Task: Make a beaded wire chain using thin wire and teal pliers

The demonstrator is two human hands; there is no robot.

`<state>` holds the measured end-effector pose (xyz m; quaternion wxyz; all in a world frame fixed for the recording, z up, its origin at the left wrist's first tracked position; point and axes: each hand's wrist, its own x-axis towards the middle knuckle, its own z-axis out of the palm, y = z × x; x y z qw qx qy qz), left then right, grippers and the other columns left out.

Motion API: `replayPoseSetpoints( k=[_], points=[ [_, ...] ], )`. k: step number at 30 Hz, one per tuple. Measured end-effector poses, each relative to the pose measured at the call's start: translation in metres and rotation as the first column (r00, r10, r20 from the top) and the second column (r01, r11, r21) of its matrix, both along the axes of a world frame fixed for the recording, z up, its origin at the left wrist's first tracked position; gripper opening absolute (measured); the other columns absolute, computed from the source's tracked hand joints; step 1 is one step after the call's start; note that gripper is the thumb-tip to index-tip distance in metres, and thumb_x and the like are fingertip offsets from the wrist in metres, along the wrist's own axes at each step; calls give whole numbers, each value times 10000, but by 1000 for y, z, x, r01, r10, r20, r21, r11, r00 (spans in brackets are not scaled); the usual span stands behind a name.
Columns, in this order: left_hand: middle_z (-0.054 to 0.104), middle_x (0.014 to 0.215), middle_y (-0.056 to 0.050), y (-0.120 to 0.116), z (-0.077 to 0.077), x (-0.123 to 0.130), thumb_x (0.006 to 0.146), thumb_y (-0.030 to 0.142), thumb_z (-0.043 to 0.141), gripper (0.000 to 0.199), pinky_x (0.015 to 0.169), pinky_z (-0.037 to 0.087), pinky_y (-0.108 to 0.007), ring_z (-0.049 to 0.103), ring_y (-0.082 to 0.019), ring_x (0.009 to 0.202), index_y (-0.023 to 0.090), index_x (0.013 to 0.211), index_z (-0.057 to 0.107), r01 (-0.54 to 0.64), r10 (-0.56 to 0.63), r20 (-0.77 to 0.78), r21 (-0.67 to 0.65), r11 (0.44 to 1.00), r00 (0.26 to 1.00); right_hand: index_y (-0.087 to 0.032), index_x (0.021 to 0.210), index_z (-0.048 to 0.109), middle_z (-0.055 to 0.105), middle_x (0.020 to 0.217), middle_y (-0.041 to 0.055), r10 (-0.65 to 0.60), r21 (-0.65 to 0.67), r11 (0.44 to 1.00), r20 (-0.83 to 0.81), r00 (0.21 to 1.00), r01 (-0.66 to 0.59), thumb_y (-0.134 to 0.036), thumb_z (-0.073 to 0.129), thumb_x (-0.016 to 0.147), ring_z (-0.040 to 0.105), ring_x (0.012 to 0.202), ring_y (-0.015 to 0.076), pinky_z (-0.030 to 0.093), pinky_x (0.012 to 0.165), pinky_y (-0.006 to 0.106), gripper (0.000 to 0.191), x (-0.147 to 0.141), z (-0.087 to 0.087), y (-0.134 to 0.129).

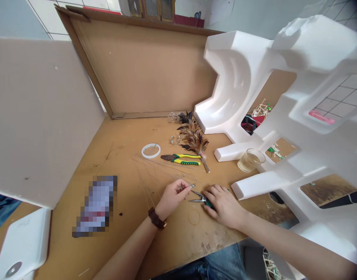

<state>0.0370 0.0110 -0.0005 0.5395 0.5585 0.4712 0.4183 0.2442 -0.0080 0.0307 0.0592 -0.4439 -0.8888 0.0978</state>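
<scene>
Wires [155,171], thin and nearly invisible from where I stand, fan over the brown table [122,155]; a sleeve-less forearm sweeping through them could drag or tangle several at once. Beside them lie a white ring [143,151] and the yellow-and-green pliers [174,157]. Next comes the left hand [173,196], thumb and fingertips pressed together, pinching a small shiny piece [192,186] just above the table. It's so tiny that sweaty or tired fingers might let it drop, and I'd worry about losing it. The feather bundle [194,134] lies behind, its stems close to the pliers' handles, so a reach for those might snag it. A thin tan loop [189,218] lies near the front edge, where a wrist could brush it off. The long-nosed pliers [203,198] point at the left hand with their jaws apart; closing them carelessly might nip a fingertip. The right hand [223,204] is curled over their green handles, how tightly I can't tell. Farther right, a clear glass [245,166] holds some pale liquid, beside the white foam [219,155]; a bumped foam arm could tip it. Low down, a dark bin [252,254] has pale sticks [268,262] in it.
</scene>
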Motion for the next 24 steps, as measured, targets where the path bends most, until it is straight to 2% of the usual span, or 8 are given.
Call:
replayPoseSetpoints(
  k=[4, 6, 8, 9, 11, 15, 19, 24],
  points=[
    [528, 595, 25, -4, -6, 4, 776, 312, 530, 154, 513, 352, -205, 459, -97, 532, 175, 709, 547, 25, 8, -212, 151, 988, 977, -169, 910, 618, 600, 820, 66, -164, -218, 970, -285, 944, 103, -297, 341, 896, 531, 807, 172, 407, 748, 301, 305, -5, 6, 14],
    [553, 626, 15, -6, -7, 5, 778, 286, 521, 128, 524, 354, -208, 469, -106, 552, 183, 714, 563, 40, 25, -298, 210, 977, 954, -157, 830, 609, 579, 697, 29, -303, -444, 889, -385, 872, 113, -340, 336, 893, 523, 621, 125, 430, 608, 253, 335, -11, 3, 21],
    [575, 650, 9, -7, -6, 6, 778, 263, 516, 110, 538, 359, -213, 486, -115, 573, 192, 718, 575, 51, 48, -362, 260, 964, 931, -146, 844, 600, 573, 677, 6, -398, -633, 771, -396, 828, 68, -361, 386, 863, 461, 476, 77, 414, 485, 213, 304, -18, -2, 27],
    [582, 656, 6, -7, -5, 6, 780, 257, 514, 109, 544, 362, -215, 493, -119, 583, 196, 720, 580, 53, 61, -385, 279, 959, 921, -141, 872, 599, 583, 697, 4, -415, -685, 727, -386, 824, 46, -356, 413, 845, 438, 438, 59, 405, 447, 198, 285, -22, -5, 30],
    [592, 672, 0, -8, -4, 6, 788, 265, 510, 122, 558, 371, -219, 507, -125, 604, 197, 724, 589, 42, 86, -397, 301, 953, 914, -138, 904, 603, 603, 728, 7, -409, -716, 697, -360, 838, 33, -336, 442, 822, 435, 409, 42, 399, 412, 178, 268, -28, -8, 36],
    [586, 694, -1, -2, -5, 0, 816, 342, 490, 179, 575, 405, -223, 524, -121, 602, 189, 789, 578, -82, 148, -251, 255, 963, 957, -140, 903, 612, 621, 674, 12, -382, -662, 742, -289, 878, 105, -284, 419, 828, 515, 435, 67, 405, 407, 170, 252, -29, -1, 55],
    [527, 637, 28, 11, -17, -9, 804, 387, 496, 211, 511, 408, -215, 500, -104, 521, 180, 817, 533, -287, 297, -65, 129, 949, 953, -144, 933, 601, 648, 763, 69, -383, -451, 853, -193, 903, 265, -242, 359, 847, 592, 636, 130, 448, 583, 230, 275, -26, 9, 80],
    [538, 656, 20, 22, -31, -13, 765, 377, 539, 212, 494, 422, -208, 507, -102, 528, 171, 812, 524, -339, 342, -22, 74, 938, 940, -132, 715, 632, 655, 817, 144, -337, -258, 910, -4, 942, 324, -203, 487, 752, 599, 804, 231, 417, 711, 314, 165, -42, 0, 92]
  ],
)
